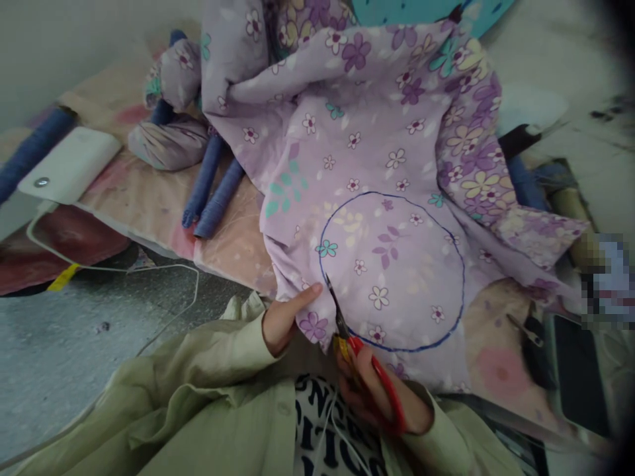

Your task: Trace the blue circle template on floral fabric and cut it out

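Observation:
A lilac floral cloth (357,145) lies rumpled over the table, with a blue circle (465,277) drawn on its near part. My right hand (377,383) grips red-handled scissors (391,396), whose dark blades lie along the circle's left edge, pointing away from me. Left of the blades, my left hand (288,317) pinches the cloth's near edge; its thumb rests on top and the other fingers are hidden beneath.
Blue thread-wound rods (204,182) and cloth bundles (169,142) lie to the left, beside a white power bank (74,162) with a cable. A dark phone (578,373) rests at the right. A turquoise object (397,12) shows at the back.

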Demonstrator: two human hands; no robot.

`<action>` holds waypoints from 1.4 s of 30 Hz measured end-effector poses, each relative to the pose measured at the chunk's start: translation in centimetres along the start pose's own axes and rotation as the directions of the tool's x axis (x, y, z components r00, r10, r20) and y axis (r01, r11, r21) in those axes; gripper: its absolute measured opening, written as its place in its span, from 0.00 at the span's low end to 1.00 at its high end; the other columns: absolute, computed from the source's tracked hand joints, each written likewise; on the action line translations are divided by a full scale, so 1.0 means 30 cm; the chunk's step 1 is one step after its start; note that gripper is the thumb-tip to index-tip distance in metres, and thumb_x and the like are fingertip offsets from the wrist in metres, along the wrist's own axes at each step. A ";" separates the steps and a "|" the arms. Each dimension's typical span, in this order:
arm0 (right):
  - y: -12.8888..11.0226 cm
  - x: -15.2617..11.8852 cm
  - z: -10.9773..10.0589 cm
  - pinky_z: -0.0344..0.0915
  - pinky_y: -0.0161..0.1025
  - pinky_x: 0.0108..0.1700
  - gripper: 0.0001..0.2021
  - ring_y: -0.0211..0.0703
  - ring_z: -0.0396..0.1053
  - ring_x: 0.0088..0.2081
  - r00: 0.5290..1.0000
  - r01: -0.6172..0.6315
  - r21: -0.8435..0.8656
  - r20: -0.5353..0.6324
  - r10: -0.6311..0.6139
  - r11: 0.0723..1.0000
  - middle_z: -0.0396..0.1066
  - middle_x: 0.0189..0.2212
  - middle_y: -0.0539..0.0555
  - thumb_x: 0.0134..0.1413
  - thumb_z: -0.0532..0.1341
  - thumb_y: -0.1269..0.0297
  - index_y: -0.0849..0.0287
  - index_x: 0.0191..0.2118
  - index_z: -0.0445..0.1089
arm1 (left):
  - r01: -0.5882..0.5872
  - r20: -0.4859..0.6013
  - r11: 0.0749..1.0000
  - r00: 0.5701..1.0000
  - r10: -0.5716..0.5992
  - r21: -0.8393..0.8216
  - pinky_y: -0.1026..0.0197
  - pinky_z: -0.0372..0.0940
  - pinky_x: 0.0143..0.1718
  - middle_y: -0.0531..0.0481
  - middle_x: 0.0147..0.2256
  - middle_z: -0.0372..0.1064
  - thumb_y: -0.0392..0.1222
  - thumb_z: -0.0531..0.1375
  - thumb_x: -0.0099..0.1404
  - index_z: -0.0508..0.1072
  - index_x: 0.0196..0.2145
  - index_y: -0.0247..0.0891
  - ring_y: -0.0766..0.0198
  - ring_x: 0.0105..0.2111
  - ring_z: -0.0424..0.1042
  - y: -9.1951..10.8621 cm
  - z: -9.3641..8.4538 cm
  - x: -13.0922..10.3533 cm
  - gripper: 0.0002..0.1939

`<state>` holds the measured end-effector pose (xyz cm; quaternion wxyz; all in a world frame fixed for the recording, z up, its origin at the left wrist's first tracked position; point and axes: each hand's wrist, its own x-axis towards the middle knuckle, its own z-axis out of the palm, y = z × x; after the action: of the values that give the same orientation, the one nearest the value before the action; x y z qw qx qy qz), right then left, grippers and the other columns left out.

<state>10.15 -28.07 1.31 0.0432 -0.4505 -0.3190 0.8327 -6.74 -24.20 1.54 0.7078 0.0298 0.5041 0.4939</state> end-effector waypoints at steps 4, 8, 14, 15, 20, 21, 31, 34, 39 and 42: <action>0.005 0.004 0.005 0.40 0.30 0.12 0.30 0.26 0.43 0.12 0.999 -0.001 0.062 0.053 -0.002 0.998 0.50 0.16 0.43 0.39 0.45 0.29 0.56 0.27 0.53 | -0.108 -0.090 0.990 0.989 0.117 0.094 0.54 0.61 0.51 0.43 0.46 0.69 0.41 0.67 0.47 0.67 0.47 0.35 0.54 0.49 0.66 -0.009 0.004 0.012 0.29; 0.008 0.005 0.008 0.37 0.32 0.13 0.30 0.27 0.42 0.13 0.996 0.014 0.093 0.089 -0.022 0.996 0.49 0.16 0.43 0.39 0.45 0.29 0.56 0.27 0.52 | -0.207 -0.064 0.951 0.972 0.227 0.228 0.55 0.60 0.52 0.43 0.47 0.68 0.41 0.66 0.49 0.65 0.50 0.35 0.57 0.48 0.66 -0.020 -0.015 0.009 0.30; -0.001 0.013 0.012 0.39 0.30 0.13 0.29 0.27 0.43 0.15 0.983 0.149 0.190 0.074 -0.165 0.970 0.50 0.17 0.43 0.38 0.49 0.30 0.56 0.28 0.53 | -0.366 0.077 0.862 0.929 0.363 0.351 0.54 0.61 0.51 0.44 0.46 0.69 0.41 0.64 0.51 0.66 0.49 0.34 0.56 0.48 0.66 0.028 0.050 0.002 0.27; -0.005 0.010 0.007 0.39 0.30 0.13 0.30 0.27 0.43 0.15 0.979 0.177 0.215 0.062 -0.194 0.961 0.50 0.18 0.43 0.36 0.50 0.30 0.56 0.28 0.53 | -0.391 0.114 0.843 0.920 0.376 0.369 0.55 0.61 0.50 0.45 0.44 0.70 0.41 0.64 0.51 0.67 0.47 0.34 0.56 0.47 0.67 0.039 0.075 0.001 0.26; 0.000 -0.033 -0.033 0.40 0.29 0.12 0.31 0.27 0.42 0.15 0.940 0.278 0.289 0.115 -0.322 0.916 0.50 0.18 0.43 0.34 0.50 0.28 0.56 0.28 0.53 | -0.481 0.254 0.750 0.877 0.408 0.455 0.57 0.60 0.51 0.48 0.42 0.71 0.42 0.64 0.51 0.69 0.44 0.37 0.58 0.47 0.67 0.045 0.172 -0.011 0.21; 0.008 -0.042 -0.040 0.40 0.28 0.12 0.31 0.26 0.42 0.15 0.936 0.276 0.292 0.132 -0.325 0.915 0.50 0.18 0.43 0.35 0.49 0.28 0.56 0.28 0.53 | -0.480 0.250 0.736 0.877 0.410 0.477 0.57 0.58 0.53 0.48 0.42 0.71 0.42 0.64 0.51 0.69 0.44 0.38 0.58 0.49 0.66 0.035 0.173 -0.014 0.21; 0.028 -0.003 -0.009 0.40 0.26 0.13 0.28 0.27 0.42 0.17 0.934 0.265 0.226 0.182 -0.308 0.937 0.48 0.18 0.44 0.45 0.45 0.33 0.57 0.28 0.54 | -0.458 -0.008 0.681 0.826 0.563 0.571 0.59 0.48 0.59 0.50 0.48 0.66 0.47 0.61 0.54 0.65 0.49 0.39 0.59 0.56 0.56 -0.012 0.074 -0.020 0.24; 0.007 0.020 0.018 0.41 0.26 0.13 0.28 0.27 0.42 0.17 0.936 0.237 0.237 0.204 -0.286 0.942 0.48 0.18 0.43 0.43 0.46 0.32 0.57 0.27 0.53 | -0.451 -0.048 0.709 0.826 0.562 0.542 0.59 0.50 0.58 0.50 0.48 0.66 0.46 0.62 0.54 0.65 0.49 0.40 0.59 0.56 0.57 0.001 0.052 -0.019 0.25; -0.010 0.059 0.061 0.40 0.26 0.12 0.29 0.26 0.40 0.15 0.935 0.224 0.272 0.212 -0.285 0.936 0.48 0.17 0.42 0.41 0.47 0.31 0.57 0.28 0.53 | -0.450 -0.042 0.704 0.827 0.561 0.550 0.58 0.49 0.59 0.49 0.51 0.64 0.46 0.63 0.53 0.65 0.50 0.39 0.59 0.55 0.57 0.013 0.020 -0.014 0.26; -0.009 0.076 0.068 0.40 0.25 0.11 0.28 0.26 0.41 0.14 0.935 0.236 0.267 0.199 -0.293 0.934 0.48 0.17 0.42 0.42 0.48 0.32 0.57 0.28 0.53 | -0.484 -0.041 0.673 0.795 0.606 0.560 0.58 0.48 0.59 0.48 0.51 0.63 0.45 0.62 0.54 0.66 0.49 0.38 0.59 0.55 0.57 0.012 0.013 -0.011 0.25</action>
<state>7.16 -28.06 0.62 0.1714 -0.2924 -0.2773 0.8990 -6.69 -24.08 2.15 0.4294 0.3149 0.6623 0.5271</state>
